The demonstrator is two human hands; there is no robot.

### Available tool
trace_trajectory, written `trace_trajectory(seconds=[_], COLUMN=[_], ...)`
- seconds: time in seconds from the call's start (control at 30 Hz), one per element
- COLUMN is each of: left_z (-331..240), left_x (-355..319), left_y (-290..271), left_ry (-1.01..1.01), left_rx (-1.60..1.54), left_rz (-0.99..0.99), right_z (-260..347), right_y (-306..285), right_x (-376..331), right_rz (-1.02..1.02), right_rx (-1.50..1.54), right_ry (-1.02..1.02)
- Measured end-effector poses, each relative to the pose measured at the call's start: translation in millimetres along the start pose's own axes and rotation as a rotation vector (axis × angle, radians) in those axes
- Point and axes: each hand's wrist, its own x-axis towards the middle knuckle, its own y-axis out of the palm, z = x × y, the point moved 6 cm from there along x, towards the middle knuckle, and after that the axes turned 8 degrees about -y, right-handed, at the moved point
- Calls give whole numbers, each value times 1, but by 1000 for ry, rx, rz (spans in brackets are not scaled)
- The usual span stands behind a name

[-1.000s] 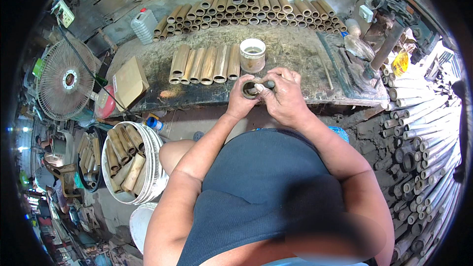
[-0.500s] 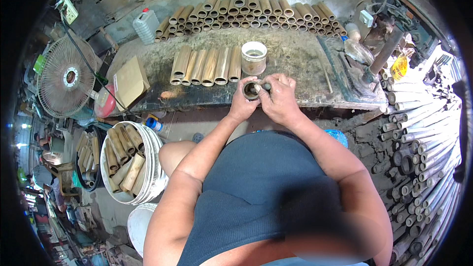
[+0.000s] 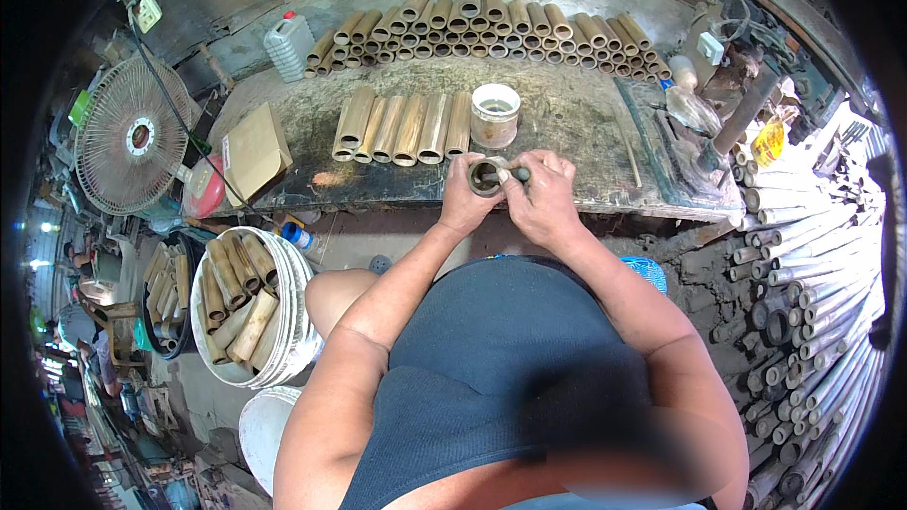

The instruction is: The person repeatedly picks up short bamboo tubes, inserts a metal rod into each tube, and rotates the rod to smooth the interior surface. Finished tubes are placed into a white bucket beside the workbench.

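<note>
Near the front edge of the workbench, my left hand (image 3: 463, 200) is wrapped round a short bamboo tube (image 3: 484, 187), its open end facing up toward me. My right hand (image 3: 548, 200) grips a small tool with a dark rounded handle (image 3: 520, 173). The tool's other end reaches into the tube's mouth; its tip is too small to make out. Just beyond my hands stands a white tub (image 3: 495, 125) with some liquid or paste inside. Left of the tub, several bamboo tubes (image 3: 408, 132) lie side by side.
Bamboo tubes (image 3: 472, 33) are stacked along the back of the bench (image 3: 567, 132). A plastic jug (image 3: 289, 47), cardboard box (image 3: 255, 153) and fan (image 3: 137, 137) are at left. A white bucket (image 3: 300, 321) holds more tubes. Long bamboo poles (image 3: 812, 274) pile up at right.
The view has shifted slightly. Both hands stay close together at the tube, and the tool has tilted a little at its mouth. The left hand keeps its hold.
</note>
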Motion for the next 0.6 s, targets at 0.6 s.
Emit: trace_trajectory(seconds=[0.6], left_z=[6], left_x=[3], left_y=[-1], left_ry=[-106], left_rx=[-93], left_rz=[-30], right_z=[22], right_y=[-17], right_x=[1], right_rz=[-91], right_rx=[73], right_ry=[-125])
